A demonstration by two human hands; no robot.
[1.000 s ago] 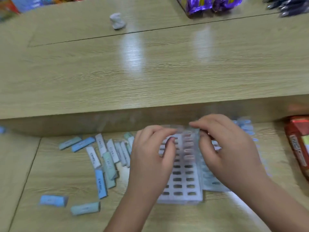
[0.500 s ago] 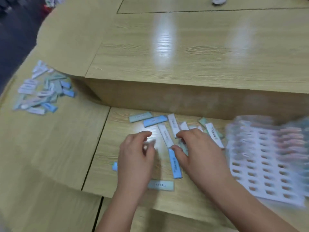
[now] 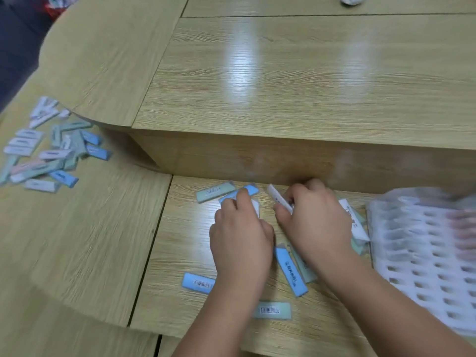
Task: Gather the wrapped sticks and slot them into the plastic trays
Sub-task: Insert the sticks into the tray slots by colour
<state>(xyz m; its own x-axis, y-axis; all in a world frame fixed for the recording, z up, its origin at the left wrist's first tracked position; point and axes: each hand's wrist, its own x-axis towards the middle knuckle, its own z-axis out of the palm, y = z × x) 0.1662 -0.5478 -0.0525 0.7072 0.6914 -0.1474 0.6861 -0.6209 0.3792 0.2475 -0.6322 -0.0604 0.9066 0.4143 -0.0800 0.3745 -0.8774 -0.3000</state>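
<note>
Wrapped sticks (image 3: 291,271): loose scatter on lower table (image 3: 159,253) level, just in front of the step up to the raised tier (image 3: 283,86). Colours blue, pale green, white; some lie barcode-up.

R hand (image 3: 314,222): thumb + forefinger pinch a white stick (image 3: 277,198), lifted at a tilt, far end pointing to the step.

L hand (image 3: 239,235): palm down, fingers curled onto the scatter. Fingertip touches a blue stick (image 3: 251,189); edge of a second white stick (image 3: 256,208) shows at its fingers. Gripped or only pressed: cannot tell.

Green stick (image 3: 215,193) lies just left of that blue one. Barcode blue stick (image 3: 198,282) sits partly under L wrist; barcode green stick (image 3: 273,310) is nearest the table's near edge.

Plastic trays (image 3: 425,253): stacked, clear, rows of slots, toward the right side of the lower level, beside R forearm. Blurred, so slot contents are not readable.

Second pile of sticks (image 3: 46,150) lies at the far left edge, well apart from the hands.
</note>
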